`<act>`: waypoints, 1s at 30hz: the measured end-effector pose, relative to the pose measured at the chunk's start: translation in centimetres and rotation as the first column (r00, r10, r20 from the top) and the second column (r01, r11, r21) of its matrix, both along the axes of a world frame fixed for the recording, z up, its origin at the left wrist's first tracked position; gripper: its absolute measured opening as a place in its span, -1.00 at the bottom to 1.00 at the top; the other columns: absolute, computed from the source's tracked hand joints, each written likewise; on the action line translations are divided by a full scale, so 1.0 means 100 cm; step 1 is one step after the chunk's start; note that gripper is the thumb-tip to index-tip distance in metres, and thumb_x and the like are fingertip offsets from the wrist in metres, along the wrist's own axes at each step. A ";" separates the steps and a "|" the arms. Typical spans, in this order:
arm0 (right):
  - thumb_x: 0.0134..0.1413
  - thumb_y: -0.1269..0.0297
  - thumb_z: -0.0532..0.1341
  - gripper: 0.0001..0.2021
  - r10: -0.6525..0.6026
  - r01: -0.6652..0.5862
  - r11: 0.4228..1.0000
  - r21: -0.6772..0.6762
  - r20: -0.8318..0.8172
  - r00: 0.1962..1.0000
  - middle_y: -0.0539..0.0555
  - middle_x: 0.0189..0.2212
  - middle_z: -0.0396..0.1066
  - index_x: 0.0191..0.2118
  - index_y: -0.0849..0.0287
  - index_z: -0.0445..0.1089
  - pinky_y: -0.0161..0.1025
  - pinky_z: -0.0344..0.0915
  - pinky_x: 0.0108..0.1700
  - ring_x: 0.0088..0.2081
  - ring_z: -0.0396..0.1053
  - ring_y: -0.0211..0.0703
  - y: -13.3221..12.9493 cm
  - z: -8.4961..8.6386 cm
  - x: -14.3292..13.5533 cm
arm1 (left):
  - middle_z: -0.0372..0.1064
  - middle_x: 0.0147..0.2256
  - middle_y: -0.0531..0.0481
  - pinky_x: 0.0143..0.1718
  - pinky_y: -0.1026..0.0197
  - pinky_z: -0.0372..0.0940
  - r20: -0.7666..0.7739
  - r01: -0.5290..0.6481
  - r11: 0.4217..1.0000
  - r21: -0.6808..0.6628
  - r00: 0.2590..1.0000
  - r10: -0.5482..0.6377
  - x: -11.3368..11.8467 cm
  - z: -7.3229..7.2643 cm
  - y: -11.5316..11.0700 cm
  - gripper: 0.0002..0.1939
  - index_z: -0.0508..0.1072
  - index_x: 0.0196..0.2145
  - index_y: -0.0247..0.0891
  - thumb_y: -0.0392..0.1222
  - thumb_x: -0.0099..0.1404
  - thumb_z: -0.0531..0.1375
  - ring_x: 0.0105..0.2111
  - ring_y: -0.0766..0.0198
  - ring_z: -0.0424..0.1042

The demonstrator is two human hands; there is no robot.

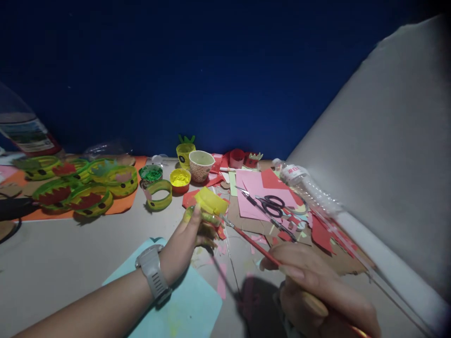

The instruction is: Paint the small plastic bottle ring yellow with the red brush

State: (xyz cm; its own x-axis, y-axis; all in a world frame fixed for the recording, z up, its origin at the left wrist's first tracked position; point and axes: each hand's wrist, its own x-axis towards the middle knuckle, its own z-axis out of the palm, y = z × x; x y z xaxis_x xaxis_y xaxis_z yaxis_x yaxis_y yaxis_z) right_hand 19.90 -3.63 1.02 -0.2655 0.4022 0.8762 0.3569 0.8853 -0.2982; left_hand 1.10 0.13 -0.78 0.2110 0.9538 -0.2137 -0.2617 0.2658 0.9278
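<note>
My left hand (188, 230), with a grey watch (155, 272) on its wrist, pinches a yellow-painted ring (211, 201) between thumb and fingers. Green and yellow paint marks the fingertips. In my right hand (313, 281) is a thin red paintbrush (252, 241), its tip close to the ring's lower edge; whether it touches I cannot tell. Just beyond the ring are a cup of yellow paint (180, 180) and a cup of green paint (151, 173). A green-yellow ring (159, 195) stands left of them.
Several painted rings (89, 199) sit on orange paper (132, 202) at the left. Scissors (273, 205) and a craft knife (260, 206) lie on pink paper (248, 183). A patterned paper cup (201, 166), a plastic bottle (310, 188), paper scraps and a light-blue sheet (183, 305) are around.
</note>
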 end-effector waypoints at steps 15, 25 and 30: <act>0.05 0.55 0.05 -0.71 0.044 -0.044 0.999 0.029 0.011 0.999 0.09 -0.44 0.33 -0.09 0.32 0.33 -0.26 0.32 -0.47 -0.41 0.35 -0.23 0.004 0.017 -0.002 | 0.32 -0.41 -0.06 -0.43 0.22 0.32 0.080 -0.006 1.000 -0.009 0.997 0.006 0.001 -0.004 0.003 -0.47 0.34 -0.19 -0.30 0.23 0.27 -0.08 -0.45 0.27 0.33; 0.12 0.49 0.00 -0.74 0.009 -0.012 0.999 0.050 0.057 0.998 0.08 -0.48 0.36 -0.09 0.28 0.30 -0.28 0.37 -0.49 -0.44 0.37 -0.24 0.007 0.019 0.000 | 0.35 -0.39 -0.06 -0.43 0.28 0.31 0.228 -0.041 0.994 -0.106 0.972 0.065 0.000 -0.002 0.007 -0.60 0.38 -0.21 -0.29 0.07 0.34 -0.06 -0.45 0.32 0.35; 0.07 0.52 0.01 -0.75 0.019 -0.022 0.998 0.060 0.054 0.998 0.10 -0.47 0.34 -0.15 0.34 0.32 -0.26 0.35 -0.49 -0.45 0.35 -0.23 0.010 0.016 -0.001 | 0.37 -0.40 -0.06 -0.45 0.28 0.29 0.281 -0.033 0.991 -0.130 0.957 0.068 0.001 -0.003 0.009 -0.59 0.39 -0.25 -0.30 0.05 0.36 -0.10 -0.47 0.33 0.36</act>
